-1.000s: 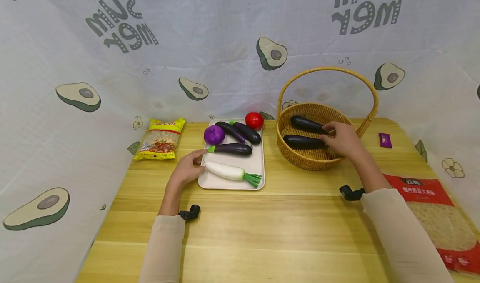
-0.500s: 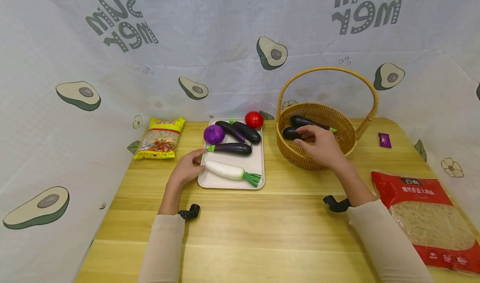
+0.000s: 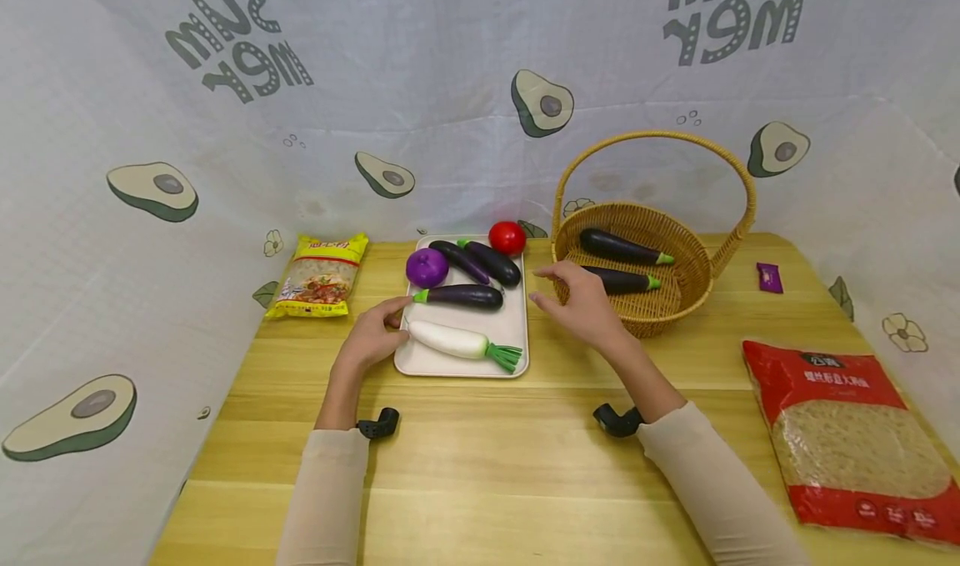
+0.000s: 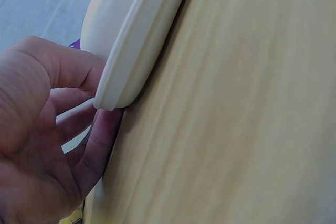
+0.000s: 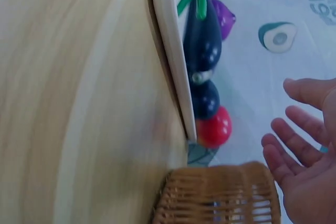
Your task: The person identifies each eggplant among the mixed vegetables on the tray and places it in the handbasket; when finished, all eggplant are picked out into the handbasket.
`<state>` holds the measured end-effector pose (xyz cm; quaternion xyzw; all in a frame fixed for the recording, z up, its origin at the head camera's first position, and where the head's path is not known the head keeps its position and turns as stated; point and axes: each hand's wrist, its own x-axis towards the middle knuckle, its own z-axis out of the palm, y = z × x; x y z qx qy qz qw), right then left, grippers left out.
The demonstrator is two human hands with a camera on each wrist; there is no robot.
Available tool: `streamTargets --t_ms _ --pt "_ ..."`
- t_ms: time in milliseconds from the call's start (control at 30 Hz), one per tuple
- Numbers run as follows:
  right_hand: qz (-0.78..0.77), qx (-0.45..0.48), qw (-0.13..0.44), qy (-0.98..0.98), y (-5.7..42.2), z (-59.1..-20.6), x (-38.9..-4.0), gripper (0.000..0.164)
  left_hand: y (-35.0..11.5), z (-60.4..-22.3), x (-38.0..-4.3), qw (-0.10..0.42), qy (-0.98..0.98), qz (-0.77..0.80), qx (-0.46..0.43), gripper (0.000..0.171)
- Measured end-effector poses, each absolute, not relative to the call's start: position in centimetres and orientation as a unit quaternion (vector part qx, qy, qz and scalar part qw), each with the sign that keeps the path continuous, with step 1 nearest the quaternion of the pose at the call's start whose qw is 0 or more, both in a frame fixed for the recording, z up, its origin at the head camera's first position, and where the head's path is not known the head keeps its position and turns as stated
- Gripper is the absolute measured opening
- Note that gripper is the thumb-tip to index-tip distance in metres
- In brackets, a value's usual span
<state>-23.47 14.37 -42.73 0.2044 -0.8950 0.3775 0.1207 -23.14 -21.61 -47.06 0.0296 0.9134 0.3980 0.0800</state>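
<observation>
My left hand (image 3: pixel 371 335) pinches the left rim of a white tray (image 3: pixel 513 316), thumb above and a finger under the edge in the left wrist view. On the tray lie a white radish (image 3: pixel 450 339), a dark eggplant (image 3: pixel 465 297), two more eggplants behind it, a purple onion-like vegetable (image 3: pixel 427 267) and a red tomato (image 3: pixel 507 237). My right hand (image 3: pixel 581 303) hovers between tray and wicker basket (image 3: pixel 652 328), fingers spread and holding nothing. Inside the basket lie two eggplants; the rear one (image 3: pixel 618 247) shows whole, the front one (image 3: pixel 626 281) is partly hidden by my hand.
A yellow food packet (image 3: pixel 318 276) lies left of the tray. Right of the basket is a small purple wrapped piece (image 3: pixel 768 277), with a large red bag of pasta (image 3: pixel 855 441) nearer the front. The basket's tall handle (image 3: pixel 660 135) arches above it.
My right hand has let go of the front eggplant in the basket and moved left, out toward the tray. My left hand has stayed at the tray's rim.
</observation>
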Motion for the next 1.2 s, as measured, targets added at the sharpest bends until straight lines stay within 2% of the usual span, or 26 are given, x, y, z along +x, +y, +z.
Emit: streamTargets --t_ms 333,567,900,1200 --pt "0.418 0.199 0.031 -0.886 11.5 -43.7 -23.7 0.039 -21.5 -47.1 -23.2 0.077 0.915 0.396 0.033 0.065" --pt "0.420 0.183 -0.005 -0.889 10.5 -44.8 -24.3 0.046 -21.5 -47.1 -23.2 0.078 0.916 0.391 0.034 0.065" --pt "0.384 0.201 0.001 -0.901 9.3 -46.1 -25.5 0.056 -21.5 -47.1 -23.3 0.075 0.916 0.391 0.039 0.065" --pt "0.353 0.203 0.019 -0.913 7.7 -46.7 -26.5 0.057 -21.5 -47.1 -23.1 0.073 0.917 0.390 0.034 0.065"
